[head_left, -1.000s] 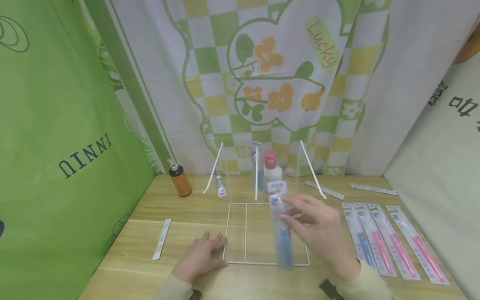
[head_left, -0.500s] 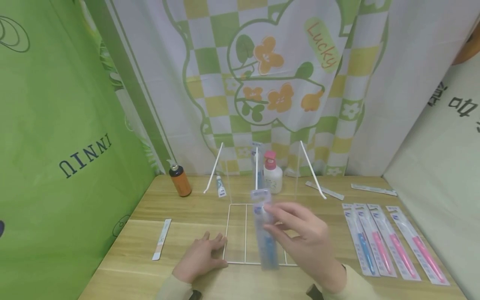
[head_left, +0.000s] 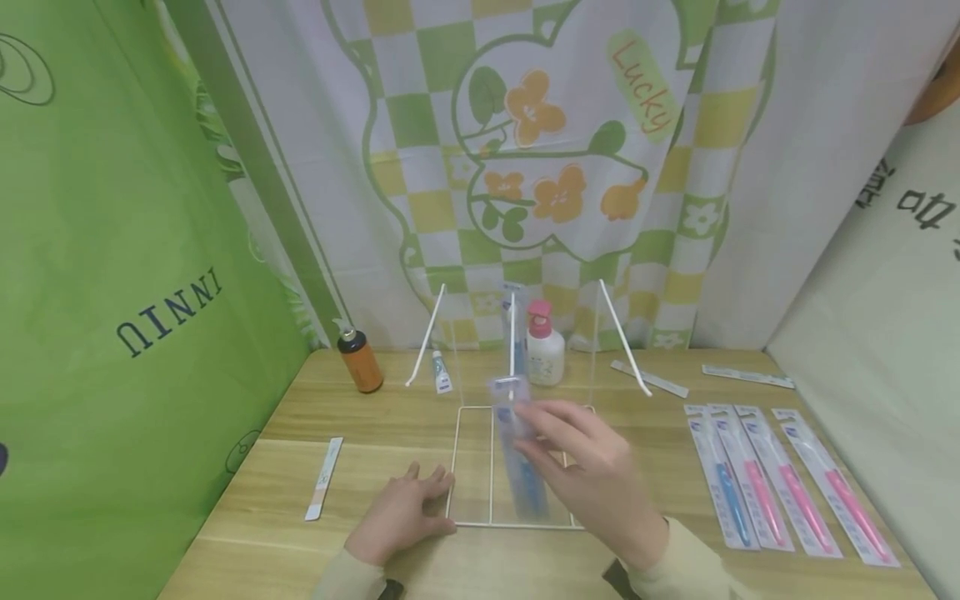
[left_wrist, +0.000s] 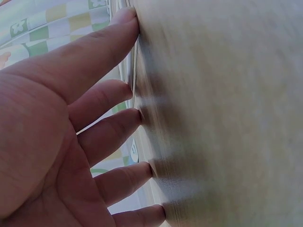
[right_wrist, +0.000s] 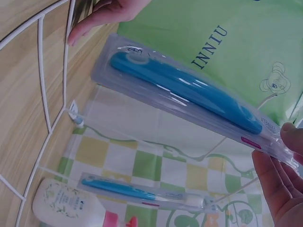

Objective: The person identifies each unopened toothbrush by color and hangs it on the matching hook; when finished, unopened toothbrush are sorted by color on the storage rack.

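Toothbrush pack (head_left: 528, 492) with a blue handle, pinched near its upper end between thumb and fingers of the right hand (head_left: 588, 475), a narrow grip. Held clear of the tabletop (head_left: 390, 446), over the base of the wire rack (head_left: 491, 487), upper end leaning a little to the left in the head view.

Just changed: right hand and pack shifted leftward over the last second, from the right of the middle hook (head_left: 513, 342) to a place right at its near tip, with much less sideways travel in the latter half. Meaning for the work in hand, as a judgement: coarse approach seemingly almost over, fine lining-up of the pack's top with the hook tip now the likely concern. Impossible to tell from these views: tip through the pack's top, touching it, or only overlapping it by line of sight. Top end also cut off in the right wrist view.

No change at the left hand (head_left: 401, 512): fingers spread wide, nothing held, fingertips down at the left side of the rack's base, probably steadying it.

Farther back by the same hook, a second blue pack (right_wrist: 120, 189), upright and apparently hanging, near the white pump bottle (head_left: 546, 360). Off to the right on the tabletop, unmoved, one more blue pack (head_left: 722, 479) and three pink packs (head_left: 787, 482).
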`<state>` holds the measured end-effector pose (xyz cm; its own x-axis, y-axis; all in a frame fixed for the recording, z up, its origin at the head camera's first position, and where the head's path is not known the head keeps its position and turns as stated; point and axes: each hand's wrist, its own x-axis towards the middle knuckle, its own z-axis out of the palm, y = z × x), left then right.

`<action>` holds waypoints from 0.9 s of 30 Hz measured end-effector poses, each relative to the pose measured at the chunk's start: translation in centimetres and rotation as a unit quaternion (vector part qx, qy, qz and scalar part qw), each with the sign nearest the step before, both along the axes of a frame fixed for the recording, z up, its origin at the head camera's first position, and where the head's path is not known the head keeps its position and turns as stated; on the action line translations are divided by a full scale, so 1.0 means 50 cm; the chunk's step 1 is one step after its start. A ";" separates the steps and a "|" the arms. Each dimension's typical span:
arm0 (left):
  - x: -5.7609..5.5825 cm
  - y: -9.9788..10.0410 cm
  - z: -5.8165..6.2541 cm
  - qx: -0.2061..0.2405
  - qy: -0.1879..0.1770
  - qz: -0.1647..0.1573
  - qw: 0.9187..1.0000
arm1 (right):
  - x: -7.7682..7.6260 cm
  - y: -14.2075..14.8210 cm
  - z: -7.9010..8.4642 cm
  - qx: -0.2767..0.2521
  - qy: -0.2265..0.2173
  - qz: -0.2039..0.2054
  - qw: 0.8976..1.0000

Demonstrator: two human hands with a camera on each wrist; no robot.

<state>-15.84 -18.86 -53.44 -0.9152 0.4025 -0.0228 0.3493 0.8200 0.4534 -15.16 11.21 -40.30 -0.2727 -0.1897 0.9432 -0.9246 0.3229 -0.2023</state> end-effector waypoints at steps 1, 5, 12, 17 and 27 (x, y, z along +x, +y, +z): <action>0.000 0.000 0.000 0.000 0.000 0.000 1.000 | -0.004 -0.001 -0.003 0.002 -0.004 -0.002 1.000; 0.000 -0.001 0.000 0.003 -0.005 0.002 1.000 | -0.023 -0.003 -0.014 0.011 -0.026 -0.014 0.999; -0.002 -0.002 -0.003 0.001 -0.007 0.002 1.000 | -0.067 -0.007 -0.026 0.018 -0.052 -0.034 0.998; -0.002 -0.002 -0.001 0.000 -0.004 0.001 1.000 | -0.105 -0.012 -0.029 0.010 -0.056 -0.048 0.997; -0.002 0.000 0.001 0.000 -0.004 -0.002 1.000 | -0.189 -0.023 -0.030 -0.011 -0.048 -0.100 0.994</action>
